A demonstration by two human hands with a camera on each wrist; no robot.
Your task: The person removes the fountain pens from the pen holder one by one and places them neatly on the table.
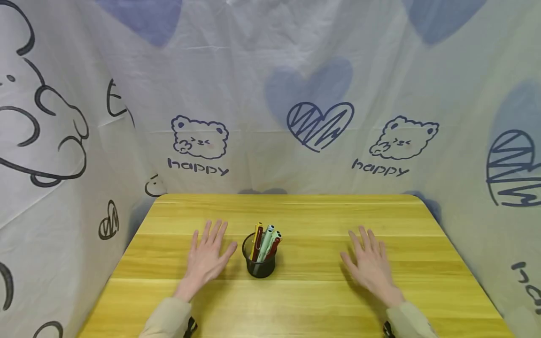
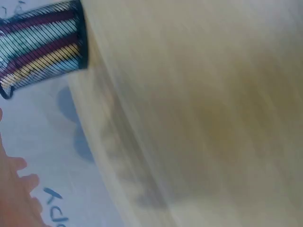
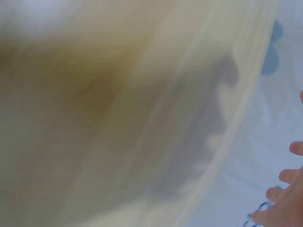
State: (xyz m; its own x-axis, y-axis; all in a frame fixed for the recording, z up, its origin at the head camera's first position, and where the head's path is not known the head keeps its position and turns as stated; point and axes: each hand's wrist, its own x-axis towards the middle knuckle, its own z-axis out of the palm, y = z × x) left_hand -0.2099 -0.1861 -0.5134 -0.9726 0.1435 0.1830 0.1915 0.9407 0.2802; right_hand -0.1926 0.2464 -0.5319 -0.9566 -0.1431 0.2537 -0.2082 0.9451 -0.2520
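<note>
A black mesh pen holder (image 1: 260, 268) stands upright on the wooden table, also seen in the left wrist view. Several pens (image 1: 265, 244) lean in it: yellow, dark red and pale green. To its left, my left hand (image 1: 207, 258) is palm down with spread, straight fingers; its thumb is the part nearest the holder. Farther off on the right side, my right hand (image 1: 369, 265) is spread the same way, with nothing in its fingers. Each wrist view catches only part of the hand at its edge, with a shadow cast on the tabletop.
The yellow wood-grain table (image 1: 304, 305) has rounded far corners. Behind it hangs a pale curtain (image 1: 249, 94) printed with hearts, bears and the word "happy", and it also closes in the left and right sides. Beige sleeves (image 1: 169, 317) cover both forearms.
</note>
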